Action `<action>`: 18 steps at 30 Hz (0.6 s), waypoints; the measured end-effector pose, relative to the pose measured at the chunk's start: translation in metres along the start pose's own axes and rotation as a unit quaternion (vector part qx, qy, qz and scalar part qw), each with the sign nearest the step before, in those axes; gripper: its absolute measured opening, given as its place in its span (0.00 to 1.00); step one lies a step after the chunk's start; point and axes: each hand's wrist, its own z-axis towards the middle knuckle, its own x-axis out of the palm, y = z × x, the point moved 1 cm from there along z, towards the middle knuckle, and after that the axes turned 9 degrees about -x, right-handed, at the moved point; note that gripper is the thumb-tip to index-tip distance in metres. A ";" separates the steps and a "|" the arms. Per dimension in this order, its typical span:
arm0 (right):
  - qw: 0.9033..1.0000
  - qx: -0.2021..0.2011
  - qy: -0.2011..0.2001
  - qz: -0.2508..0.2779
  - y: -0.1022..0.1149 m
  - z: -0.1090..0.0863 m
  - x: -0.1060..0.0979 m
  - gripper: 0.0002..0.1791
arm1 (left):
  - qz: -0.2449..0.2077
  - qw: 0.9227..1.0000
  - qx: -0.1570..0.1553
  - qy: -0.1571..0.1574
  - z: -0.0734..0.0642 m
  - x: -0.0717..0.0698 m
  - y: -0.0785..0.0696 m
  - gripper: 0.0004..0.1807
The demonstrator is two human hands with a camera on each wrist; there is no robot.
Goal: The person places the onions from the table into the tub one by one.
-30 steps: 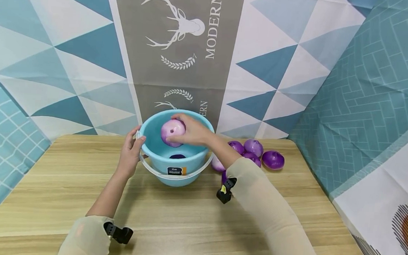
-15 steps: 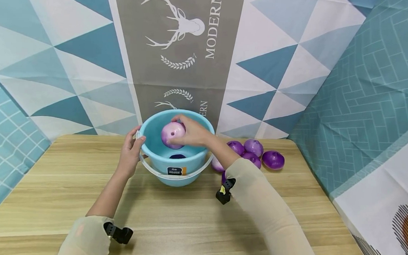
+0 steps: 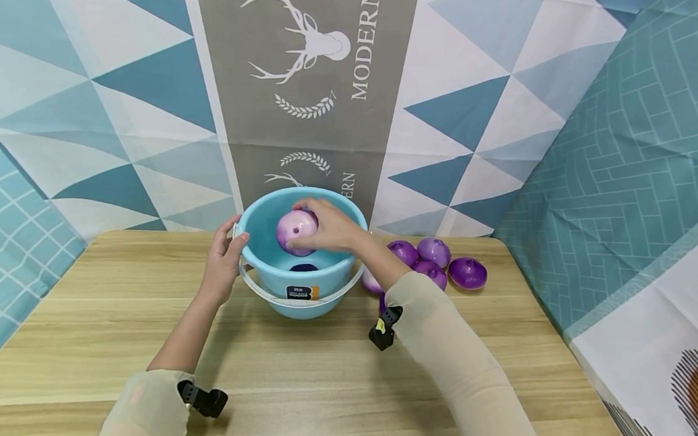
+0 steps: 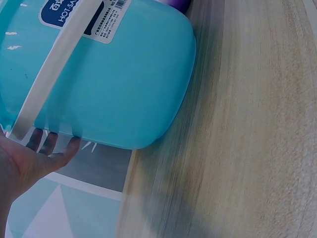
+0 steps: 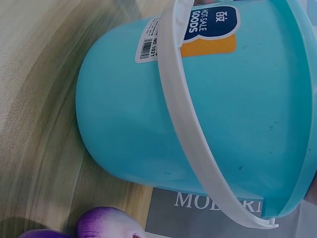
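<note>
A light blue bucket (image 3: pixel 272 279) with a white handle (image 3: pixel 299 302) stands near the table's back edge. My left hand (image 3: pixel 223 256) holds its left rim by the handle joint; in the left wrist view, the fingers (image 4: pixel 62 152) lie against the outer wall. Inside the bucket's mouth my right hand (image 3: pixel 333 227) grips a pale purple onion (image 3: pixel 295 230), thumb and fingers round its sides. A dark purple shape (image 3: pixel 303 267) shows below it inside the bucket; its kind is not clear. The right wrist view shows mostly the bucket's outside (image 5: pixel 133 109), with the onion hidden.
Several purple onions (image 3: pixel 434 252) lie close together right of the bucket, partly behind my right forearm; one darker onion (image 3: pixel 467 273) is at their right. The wooden table (image 3: pixel 312 391) meets a patterned cloth wall (image 3: pixel 294 126) at the back.
My right hand and the onion have shifted slightly down and to the right within the bucket's mouth. The left hand and the bucket keep their places.
</note>
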 end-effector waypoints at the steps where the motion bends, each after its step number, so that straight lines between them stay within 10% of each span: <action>1: 1.000 0.000 0.001 0.000 0.000 0.000 0.000 0.40 | 0.000 1.000 0.000 0.000 0.000 0.000 0.000 0.28; 18: 0.997 -0.018 0.066 -0.046 -0.001 0.003 0.003 0.41 | -0.002 1.000 0.001 0.000 -0.001 0.000 -0.001 0.28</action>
